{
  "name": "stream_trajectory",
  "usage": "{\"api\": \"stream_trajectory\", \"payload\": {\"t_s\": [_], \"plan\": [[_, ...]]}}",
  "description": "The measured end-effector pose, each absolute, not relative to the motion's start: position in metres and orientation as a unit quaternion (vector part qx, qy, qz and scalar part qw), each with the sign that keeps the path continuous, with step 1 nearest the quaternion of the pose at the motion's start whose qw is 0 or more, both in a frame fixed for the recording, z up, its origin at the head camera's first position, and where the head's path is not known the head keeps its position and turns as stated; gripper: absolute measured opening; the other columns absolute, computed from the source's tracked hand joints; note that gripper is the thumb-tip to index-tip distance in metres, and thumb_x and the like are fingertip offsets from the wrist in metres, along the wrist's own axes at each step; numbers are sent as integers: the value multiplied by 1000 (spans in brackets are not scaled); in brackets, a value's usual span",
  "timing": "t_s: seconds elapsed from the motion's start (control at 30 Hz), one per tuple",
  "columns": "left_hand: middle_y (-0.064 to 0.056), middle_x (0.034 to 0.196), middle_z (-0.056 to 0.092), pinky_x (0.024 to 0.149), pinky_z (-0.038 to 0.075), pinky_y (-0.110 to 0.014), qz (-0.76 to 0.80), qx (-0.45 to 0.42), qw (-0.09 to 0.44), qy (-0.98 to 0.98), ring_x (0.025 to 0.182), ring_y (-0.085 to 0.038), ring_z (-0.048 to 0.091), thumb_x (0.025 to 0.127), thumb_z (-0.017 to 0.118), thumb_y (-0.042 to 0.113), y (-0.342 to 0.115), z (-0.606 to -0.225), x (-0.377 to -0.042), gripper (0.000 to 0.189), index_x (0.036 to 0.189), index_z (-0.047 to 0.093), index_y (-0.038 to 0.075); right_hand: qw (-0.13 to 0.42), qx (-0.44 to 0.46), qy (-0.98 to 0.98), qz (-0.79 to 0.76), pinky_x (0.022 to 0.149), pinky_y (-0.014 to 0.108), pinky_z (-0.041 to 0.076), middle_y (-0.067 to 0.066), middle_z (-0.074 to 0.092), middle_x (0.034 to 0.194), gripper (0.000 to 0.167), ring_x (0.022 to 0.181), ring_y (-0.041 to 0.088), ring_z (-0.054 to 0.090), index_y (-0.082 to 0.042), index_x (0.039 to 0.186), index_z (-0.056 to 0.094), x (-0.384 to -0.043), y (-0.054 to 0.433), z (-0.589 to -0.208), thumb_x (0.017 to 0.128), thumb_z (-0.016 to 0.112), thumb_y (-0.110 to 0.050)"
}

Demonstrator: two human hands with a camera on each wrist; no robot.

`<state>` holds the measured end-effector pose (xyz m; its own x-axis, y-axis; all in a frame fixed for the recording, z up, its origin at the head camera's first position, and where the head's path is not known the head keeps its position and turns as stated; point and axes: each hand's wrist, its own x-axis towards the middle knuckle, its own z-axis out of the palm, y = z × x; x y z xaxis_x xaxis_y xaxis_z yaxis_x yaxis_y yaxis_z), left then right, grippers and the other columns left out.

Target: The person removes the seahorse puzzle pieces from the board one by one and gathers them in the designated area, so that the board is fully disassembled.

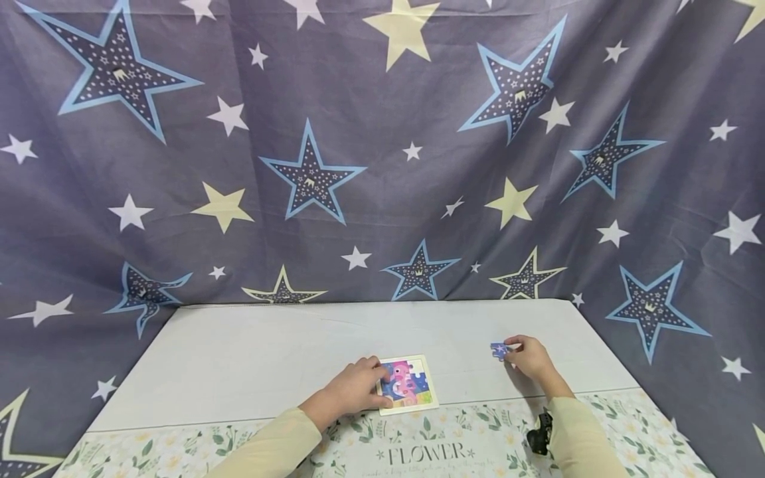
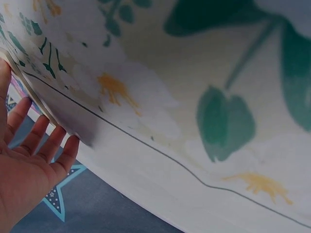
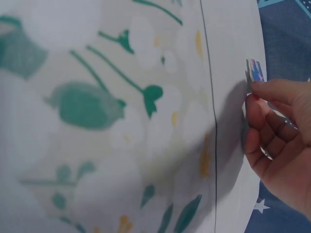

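A framed jigsaw puzzle (image 1: 406, 385) with a pink cartoon figure on a blue ground lies on the table. White gaps show in the upper right part of its picture. My left hand (image 1: 354, 388) holds its left side, thumb near the lower corner and fingers reaching over the frame; the left wrist view shows fingertips along the frame's edge (image 2: 36, 94). Off to the right, my right hand (image 1: 532, 360) pinches a blue puzzle piece (image 1: 499, 350) with a pale star between thumb and index finger. The right wrist view shows that piece (image 3: 255, 70) edge-on, its other fingers curled below.
The white table (image 1: 269, 352) has a floral cloth (image 1: 197, 451) lettered "FLOWER" along its near side. A star-patterned curtain (image 1: 370, 106) hangs behind and at both sides. A black device (image 1: 540, 435) sits at the right wrist.
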<state>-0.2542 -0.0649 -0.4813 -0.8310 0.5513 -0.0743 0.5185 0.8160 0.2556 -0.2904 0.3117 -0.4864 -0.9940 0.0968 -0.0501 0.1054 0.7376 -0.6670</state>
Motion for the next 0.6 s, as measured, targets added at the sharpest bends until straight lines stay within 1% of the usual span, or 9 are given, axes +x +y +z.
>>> {"api": "stream_trajectory", "payload": {"t_s": [0.33, 0.6], "plan": [[0, 113, 54, 96, 44, -43, 120, 283, 80, 948, 103, -15, 51, 79, 63, 58, -65, -479, -254, 51, 114, 62, 20, 8, 63, 933, -353, 53, 27, 45, 14, 60, 81, 34, 59, 15, 55, 9, 114, 57, -291, 311, -489, 83, 61, -5], [0, 112, 54, 96, 44, -43, 122, 281, 81, 949, 102, -15, 51, 79, 63, 58, -65, -480, -255, 52, 114, 62, 20, 11, 67, 934, -352, 54, 27, 46, 16, 61, 83, 34, 60, 15, 56, 9, 114, 57, -291, 309, -488, 83, 61, -5]]}}
